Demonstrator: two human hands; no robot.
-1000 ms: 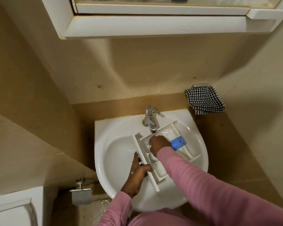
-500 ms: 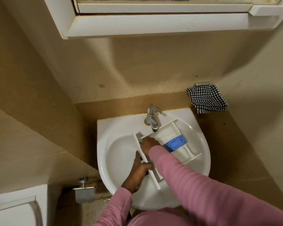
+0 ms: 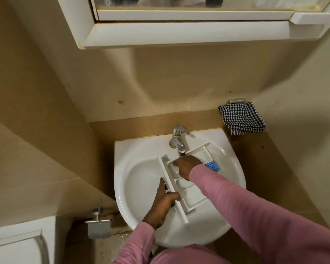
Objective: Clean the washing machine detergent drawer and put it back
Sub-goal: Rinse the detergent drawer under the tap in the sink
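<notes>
Head view, looking down: a white-framed mirror cabinet (image 3: 179, 33) fills the 12 o'clock edge, its top cut off. Faint raised lettering on its lower lip is too blurred to read.

Below it a white ceramic wash basin (image 3: 137, 149) sits against the tan wall. A person's pink-clad body covers the basin's near rim at 6 o'clock.

A white plastic detergent drawer (image 3: 191, 197) lies inside the bowl, toward 3 o'clock of its centre. The long front panel runs from 11 to 5 o'clock, and the far end reaches up beside the spout.

At 8 o'clock in the frame a white toilet cistern (image 3: 17, 242) is cut by the corner. A black-and-white checked cloth (image 3: 242, 119) hangs on the wall at 2 o'clock from the basin.

The left hand (image 3: 163, 204) clamps the drawer's front panel, thumb over the inner face and fingers behind it.

The right hand (image 3: 185, 165) reaches down into the drawer's far compartment, right under the chrome lever tap (image 3: 177, 139). Its fingers are hidden beneath its back, so I cannot tell whether they are apart or gripping anything.

A metal paper holder (image 3: 98, 227) is fixed at 7 o'clock from the basin.

A blue plastic insert (image 3: 212, 166) peeks out at 3 o'clock of the right wrist, half covered by the sleeve. Its printed mark is too small to read.
</notes>
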